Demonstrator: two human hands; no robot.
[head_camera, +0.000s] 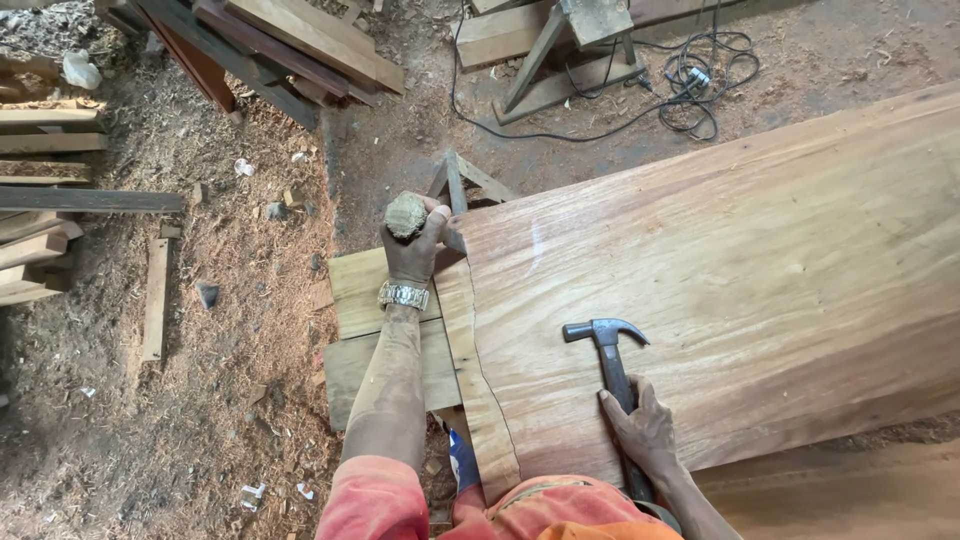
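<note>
A broad reddish wood slab (720, 290) fills the right of the scene, its left edge marked by a curved line. On its near part lies a claw hammer (612, 355); the right hand (640, 430) has its grip closed round the handle. At the slab's far left corner, the left hand (415, 245) (wristwatch on) clasps a chisel (407, 215) by its frayed wooden top, above short planks (360, 290).

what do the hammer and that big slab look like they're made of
Hammer, in the right hand: the dark, dull claw head looks like steel; the handle material is unclear. Big slab: bare reddish-brown wood with visible grain, seemingly unfinished.
</note>
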